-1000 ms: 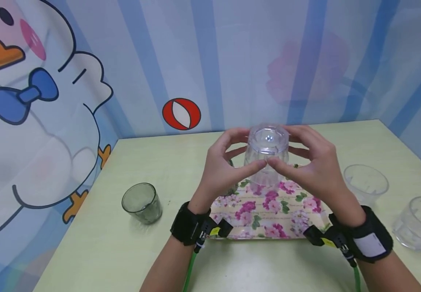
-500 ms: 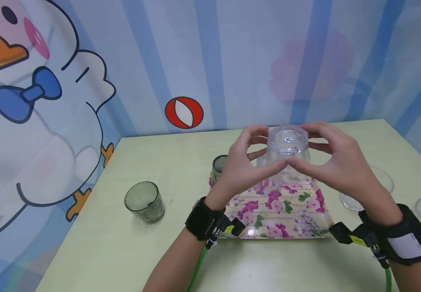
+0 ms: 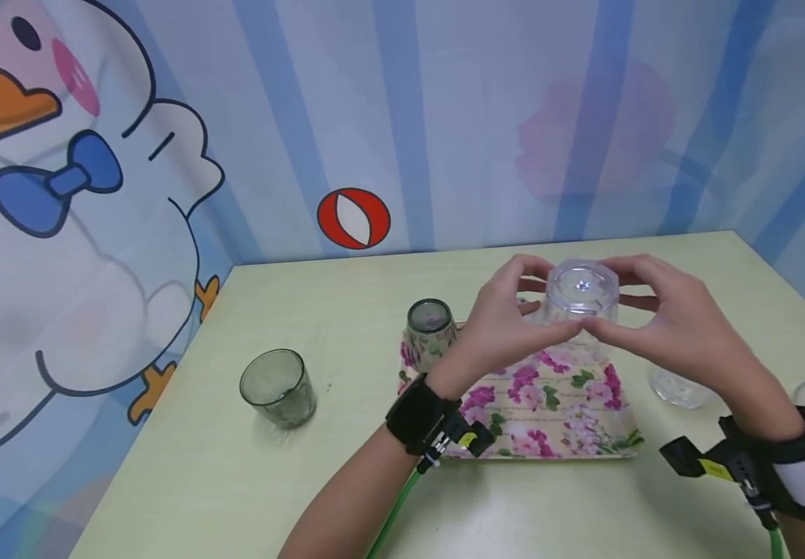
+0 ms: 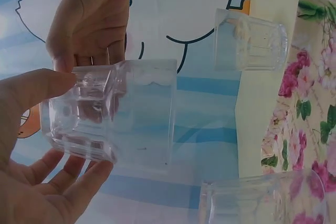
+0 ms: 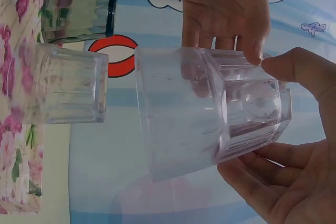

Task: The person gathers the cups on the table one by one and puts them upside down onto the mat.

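— Compared with one second ago, moved to the right, between the left hand (image 3: 498, 326) and the right hand (image 3: 692, 330), together with the clear glass (image 3: 582, 289); thus uncovering the green glass (image 3: 430, 332) at the far left of the tray (image 3: 556, 419).

— And which step to name at this moment?

— Judging carefully, carrying: holding the clear glass in the air, base upward and mouth downward, before the far right part of the tray, not yet set down.

— Next, what to do?

— Probably lower gently and keep level, avoiding any knock against the second clear glass (image 5: 63, 85), seen upside down on the tray near the green glass.

— And concerning the fingers?

— Curved around both sides of the clear glass, spread only as wide as its body, with thumb tips meeting on the near side. Grasping with left and right alike; released nowhere.
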A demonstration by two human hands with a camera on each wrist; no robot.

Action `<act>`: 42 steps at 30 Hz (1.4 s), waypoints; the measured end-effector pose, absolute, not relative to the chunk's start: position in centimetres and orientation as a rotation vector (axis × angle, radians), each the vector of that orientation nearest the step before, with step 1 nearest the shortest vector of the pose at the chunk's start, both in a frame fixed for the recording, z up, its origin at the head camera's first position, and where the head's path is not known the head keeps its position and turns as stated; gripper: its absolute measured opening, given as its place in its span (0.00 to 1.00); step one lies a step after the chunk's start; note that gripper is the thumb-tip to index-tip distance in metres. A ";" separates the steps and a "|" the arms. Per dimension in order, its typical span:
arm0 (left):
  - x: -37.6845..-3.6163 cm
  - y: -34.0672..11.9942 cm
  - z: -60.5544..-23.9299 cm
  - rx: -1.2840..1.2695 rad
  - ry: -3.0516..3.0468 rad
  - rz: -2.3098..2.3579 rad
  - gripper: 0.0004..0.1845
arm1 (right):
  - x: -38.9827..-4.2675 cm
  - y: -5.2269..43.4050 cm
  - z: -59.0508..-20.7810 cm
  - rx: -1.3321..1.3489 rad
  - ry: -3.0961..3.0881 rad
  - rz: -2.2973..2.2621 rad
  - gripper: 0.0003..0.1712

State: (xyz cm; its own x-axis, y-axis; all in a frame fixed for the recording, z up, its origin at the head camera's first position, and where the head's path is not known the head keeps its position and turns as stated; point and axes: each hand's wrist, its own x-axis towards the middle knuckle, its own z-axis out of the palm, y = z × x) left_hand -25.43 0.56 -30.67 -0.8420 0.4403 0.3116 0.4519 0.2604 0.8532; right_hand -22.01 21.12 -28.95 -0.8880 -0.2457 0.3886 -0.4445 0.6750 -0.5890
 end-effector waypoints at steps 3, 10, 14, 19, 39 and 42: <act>-25.6 1.2 -30.9 -0.874 -2.537 -1.657 0.33 | -22.2 21.8 -29.2 0.565 -2.647 0.991 0.39; -26.1 2.5 -31.8 -0.871 -2.645 -1.588 0.33 | -22.9 23.1 -30.3 0.558 -2.740 0.995 0.38; -26.6 2.9 -32.7 -0.868 -2.696 -1.503 0.34 | -23.5 23.4 -31.0 0.543 -2.794 1.000 0.38; -27.1 3.4 -33.4 -0.869 -2.742 -1.401 0.33 | -24.3 23.6 -31.9 0.522 -2.844 1.008 0.38; -27.7 4.3 -34.0 -0.779 -2.959 -0.774 0.35 | -26.4 23.3 -34.3 0.502 -2.907 1.060 0.38; -27.8 4.4 -34.1 -0.806 -2.946 -0.693 0.33 | -26.6 23.3 -34.7 0.505 -2.903 1.066 0.37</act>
State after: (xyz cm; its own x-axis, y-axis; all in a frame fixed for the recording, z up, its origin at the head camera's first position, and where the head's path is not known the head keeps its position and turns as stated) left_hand -27.80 4.37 -34.10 -0.8674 0.4821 0.1233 0.4865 0.7696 0.4135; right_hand -26.64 23.32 -34.67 -0.9480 -0.2963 0.1166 -0.3013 0.7164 -0.6292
